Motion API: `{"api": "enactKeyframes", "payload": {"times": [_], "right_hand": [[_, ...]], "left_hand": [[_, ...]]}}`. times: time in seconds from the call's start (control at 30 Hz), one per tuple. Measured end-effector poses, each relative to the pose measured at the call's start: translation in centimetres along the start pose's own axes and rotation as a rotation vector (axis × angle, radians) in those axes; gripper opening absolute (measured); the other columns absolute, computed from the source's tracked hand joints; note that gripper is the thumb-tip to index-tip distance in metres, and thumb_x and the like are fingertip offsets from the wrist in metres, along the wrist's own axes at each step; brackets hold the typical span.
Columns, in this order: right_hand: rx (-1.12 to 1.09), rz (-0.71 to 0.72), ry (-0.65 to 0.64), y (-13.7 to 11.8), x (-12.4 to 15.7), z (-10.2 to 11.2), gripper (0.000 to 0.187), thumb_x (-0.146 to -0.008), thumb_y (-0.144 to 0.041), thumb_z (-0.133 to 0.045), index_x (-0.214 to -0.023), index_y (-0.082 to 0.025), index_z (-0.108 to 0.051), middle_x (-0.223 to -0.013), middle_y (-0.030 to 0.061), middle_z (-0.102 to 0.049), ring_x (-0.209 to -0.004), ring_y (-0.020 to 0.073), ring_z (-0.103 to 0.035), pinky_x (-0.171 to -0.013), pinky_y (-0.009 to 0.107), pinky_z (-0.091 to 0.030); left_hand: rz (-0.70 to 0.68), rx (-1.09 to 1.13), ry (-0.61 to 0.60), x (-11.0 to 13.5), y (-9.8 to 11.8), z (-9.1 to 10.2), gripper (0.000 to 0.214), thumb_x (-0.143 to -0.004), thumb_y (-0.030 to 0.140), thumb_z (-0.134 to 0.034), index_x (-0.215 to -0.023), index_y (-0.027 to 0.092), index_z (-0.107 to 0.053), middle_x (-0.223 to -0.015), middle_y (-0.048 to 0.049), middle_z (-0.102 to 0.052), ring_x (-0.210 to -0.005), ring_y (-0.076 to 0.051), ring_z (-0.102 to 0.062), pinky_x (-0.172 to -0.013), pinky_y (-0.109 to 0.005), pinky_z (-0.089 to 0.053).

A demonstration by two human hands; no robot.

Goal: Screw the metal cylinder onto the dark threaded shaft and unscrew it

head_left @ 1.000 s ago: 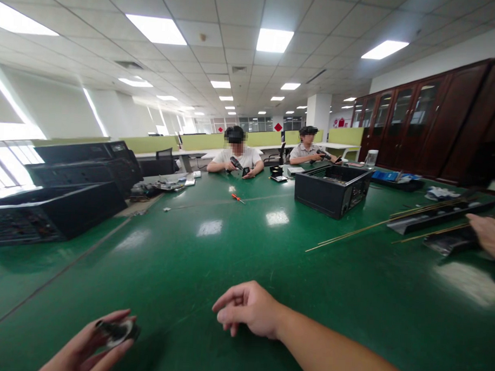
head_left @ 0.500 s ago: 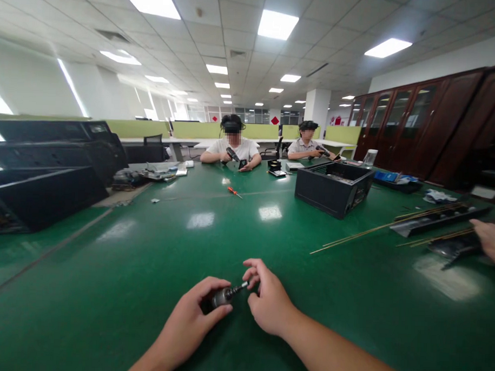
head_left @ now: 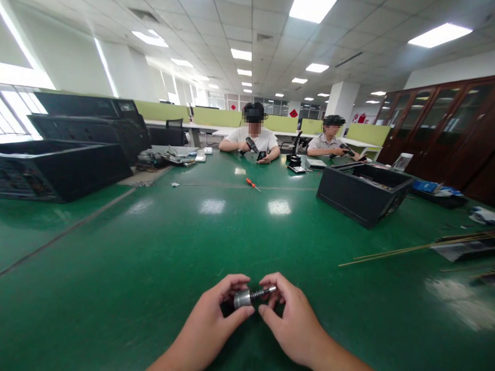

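At the near middle of the table, my left hand [head_left: 214, 314] grips a metal cylinder with a spring-wound shaft [head_left: 242, 299] between thumb and fingers. The part lies roughly level, with its bright shaft tip pointing right. My right hand [head_left: 294, 317] is curved around the tip end, its thumb and fingers apart. The tip lies in front of the right fingers; whether it touches them I cannot tell. Part of the cylinder's left end is hidden within my left hand.
An orange screwdriver [head_left: 252, 184] lies farther out on the green table [head_left: 167, 258]. Black computer cases [head_left: 348, 194] stand right and left. Thin brass-coloured rods [head_left: 387, 252] reach in from the right. Two people [head_left: 252, 137] sit across, holding power drills.
The view has swung left. My right hand has turned and its fingers now curve around the shaft end. Another person's hand at the far right is out of view.
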State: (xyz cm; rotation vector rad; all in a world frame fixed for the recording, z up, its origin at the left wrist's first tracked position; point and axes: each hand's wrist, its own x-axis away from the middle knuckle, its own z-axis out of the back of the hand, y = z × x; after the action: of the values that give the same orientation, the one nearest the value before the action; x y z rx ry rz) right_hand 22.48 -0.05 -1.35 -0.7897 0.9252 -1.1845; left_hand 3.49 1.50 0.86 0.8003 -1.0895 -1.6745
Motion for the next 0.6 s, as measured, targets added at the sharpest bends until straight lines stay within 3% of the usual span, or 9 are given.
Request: {"api": "enactKeyframes", "payload": {"times": [0.2, 0.6], "right_hand": [[-0.034, 0.019, -0.034, -0.15, 0.24, 0.03, 0.024, -0.077, -0.013, -0.063, -0.099, -0.022, -0.066, -0.087, 0.0004, -0.068, -0.072, 0.0153, -0.061, -0.068, 0.026, -0.044], [-0.012, 0.042, -0.032, -0.14, -0.11, 0.08, 0.016, -0.079, -0.017, -0.065, -0.092, -0.022, -0.072, -0.083, 0.0002, -0.071, -0.073, 0.0161, -0.063, -0.068, 0.025, -0.045]], "left_hand": [[-0.021, -0.087, -0.02, -0.09, 0.63, 0.0, 0.02, -0.079, 0.024, -0.065, -0.099, 0.023, -0.064, -0.093, 0.0004, -0.07, -0.088, -0.02, -0.064, -0.082, -0.031, -0.047], [-0.061, -0.119, -0.001, 0.2, -0.04, -0.14, 0.02, -0.081, 0.025, -0.068, -0.101, 0.024, -0.066, -0.095, 0.0008, -0.07, -0.091, -0.019, -0.063, -0.084, -0.031, -0.046]]}}
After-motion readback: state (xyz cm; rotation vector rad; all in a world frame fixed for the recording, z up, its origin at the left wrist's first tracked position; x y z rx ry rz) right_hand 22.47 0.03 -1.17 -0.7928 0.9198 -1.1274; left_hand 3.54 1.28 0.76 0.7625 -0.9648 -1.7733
